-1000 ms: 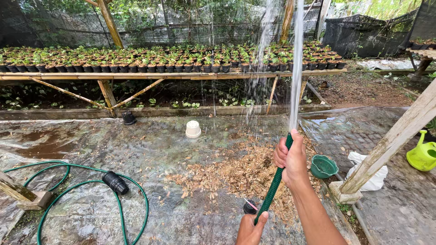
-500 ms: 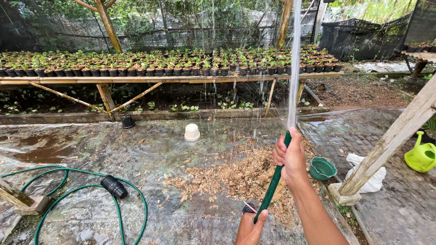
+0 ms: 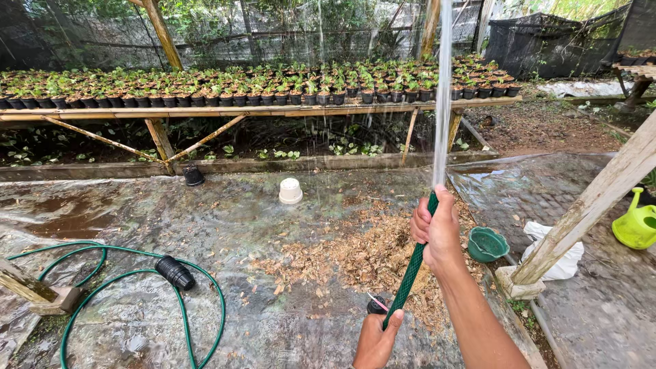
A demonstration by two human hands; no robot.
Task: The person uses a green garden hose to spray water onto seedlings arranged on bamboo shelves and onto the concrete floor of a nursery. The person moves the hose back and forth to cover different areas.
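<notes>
This is a plant nursery under shade netting [image 3: 547, 41]. A long wooden counter [image 3: 273, 109] carries rows of small black pots [image 3: 307, 96] with seedlings. Plastic sheeting [image 3: 205, 225] covers the wet ground, where a green hose [image 3: 137, 273], a yellow-green watering can [image 3: 635, 222] and wood shavings [image 3: 369, 256] lie.

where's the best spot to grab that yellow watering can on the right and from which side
Take the yellow watering can by the looped handle at its top, reaching down from above. The spout points up and left, and the slanted wooden post crowds that side, so come from the right.
</notes>
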